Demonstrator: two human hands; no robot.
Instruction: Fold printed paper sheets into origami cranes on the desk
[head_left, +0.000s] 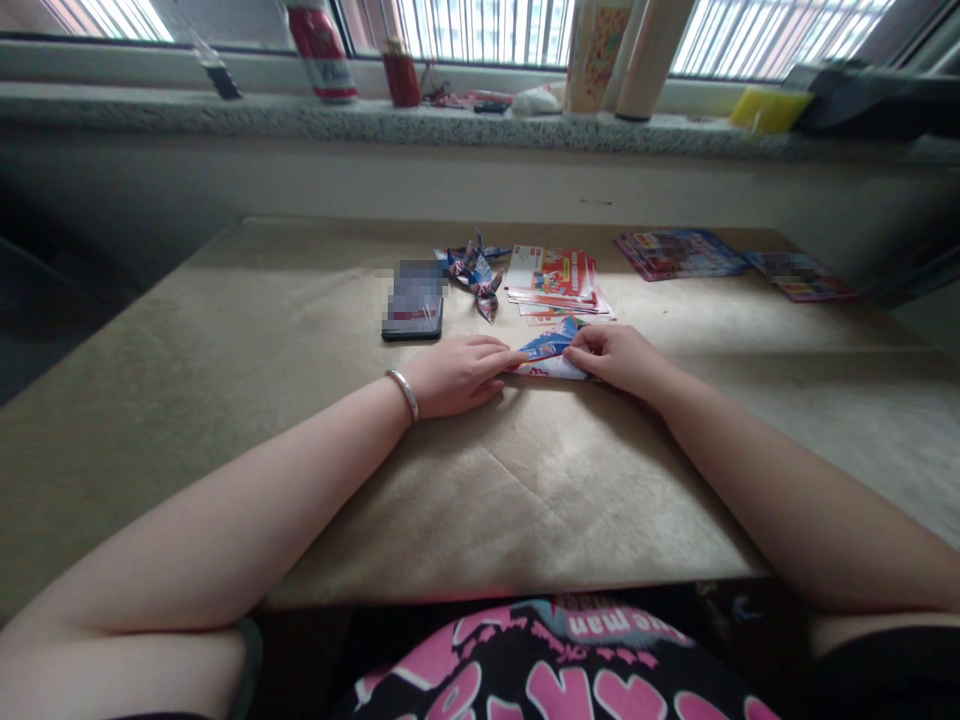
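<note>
A folded piece of printed paper (551, 350), blue on top with a white and red lower edge, lies on the table between my hands. My left hand (461, 375), with a silver bangle at the wrist, rests flat, its stretched fingertips pressing the paper's left end. At the right end, my right hand (611, 355) pinches the paper's edge between thumb and bent fingers. Just beyond the paper sits a stack of red and white printed sheets (551, 275). Folded paper shapes (476, 270) with pointed ends lie to its left.
A dark phone (414, 305) lies beyond my left hand. Glossy printed booklets (679, 253) and another printed pile (799, 275) are at the table's far right. Along the windowsill (465, 125) stand a red can (322, 55), a small red bottle (401, 75) and a tall cylinder (652, 60).
</note>
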